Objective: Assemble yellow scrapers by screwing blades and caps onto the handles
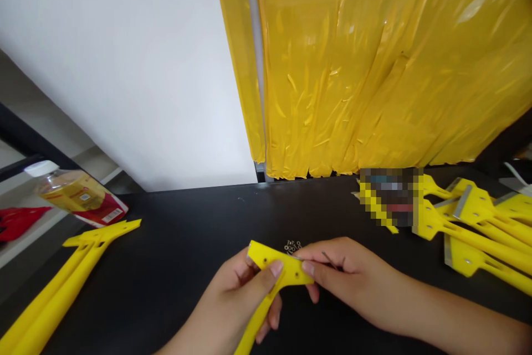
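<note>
We see a white wall (124,72) on the left side of the view, and beside it hangs a yellow plastic curtain (353,67) with many folds, which ends just above a black table (199,205). The view is tilted, so the table edge runs on a slant. Near the left edge of the table we find a clear plastic bottle (72,191) with a white cap and a yellow and red label, and further left there is a red packet (19,222), but we cannot tell exactly what it is. At the lower left lie long yellow plastic handles (62,283). At the right side is a pile of yellow scrapers (477,227), and some of them have a metal blade (463,201). Next to this pile, one object is too blurred for us to name, so we leave it unnamed. In the middle of the table, the left hand (236,305) closes around a yellow scraper handle (278,261), with the thumb pressed on its flat head, which has small holes. The right hand (344,272) stays just beside this head, and its fingers pinch a thin metal pin (328,258). Just above the head, a small group of tiny metal screws (293,246) lies on the table.
</note>
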### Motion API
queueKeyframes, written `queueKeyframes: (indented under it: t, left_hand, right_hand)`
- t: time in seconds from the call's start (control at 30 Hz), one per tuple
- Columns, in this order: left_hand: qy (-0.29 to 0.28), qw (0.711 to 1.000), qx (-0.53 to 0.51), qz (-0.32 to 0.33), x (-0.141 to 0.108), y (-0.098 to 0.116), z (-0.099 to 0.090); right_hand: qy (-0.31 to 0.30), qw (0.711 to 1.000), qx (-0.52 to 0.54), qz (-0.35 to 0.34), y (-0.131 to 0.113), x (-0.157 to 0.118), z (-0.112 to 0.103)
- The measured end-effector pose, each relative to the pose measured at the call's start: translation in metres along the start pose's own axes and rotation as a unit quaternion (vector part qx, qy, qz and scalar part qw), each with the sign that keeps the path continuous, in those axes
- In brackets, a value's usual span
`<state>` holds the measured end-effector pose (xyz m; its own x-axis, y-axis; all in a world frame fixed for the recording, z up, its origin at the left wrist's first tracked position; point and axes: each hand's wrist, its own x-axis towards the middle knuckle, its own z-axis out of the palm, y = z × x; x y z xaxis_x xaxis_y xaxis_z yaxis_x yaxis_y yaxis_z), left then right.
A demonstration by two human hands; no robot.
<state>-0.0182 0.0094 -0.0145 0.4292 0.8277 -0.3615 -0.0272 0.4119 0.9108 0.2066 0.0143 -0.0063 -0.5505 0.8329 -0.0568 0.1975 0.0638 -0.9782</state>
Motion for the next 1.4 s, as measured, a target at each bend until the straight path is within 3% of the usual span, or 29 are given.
queueKeyframes:
  t: [0.2,0.5,0.77,1.0,1.17,1.4]
  left_hand:
    - [-0.009,0.998,-0.058,-0.033,0.004,-0.005,-0.004]
    - [-0.021,0.995,-0.092,-0.032,0.008,-0.006,-0.006]
    - [-0.02,0.998,-0.052,0.002,0.008,-0.009,-0.005]
    - [-0.017,0.999,-0.044,0.009,0.009,-0.014,-0.006]
    - [-0.012,0.999,-0.045,0.009,0.012,-0.016,-0.007]
    - [-0.013,0.999,-0.05,0.01,0.012,-0.015,-0.007]
  right_hand:
    - [0.003,0.998,0.067,0.009,0.008,0.003,0.0]
    - [0.002,0.993,0.117,0.021,0.01,0.005,-0.002]
    - [-0.004,0.998,0.062,0.014,0.01,0.003,-0.002]
    - [0.07,0.992,0.092,0.039,0.017,0.009,0.0]
    - [0.108,0.992,0.028,0.053,0.018,0.007,0.003]
    - [0.132,0.989,0.03,0.062,0.02,0.005,0.009]
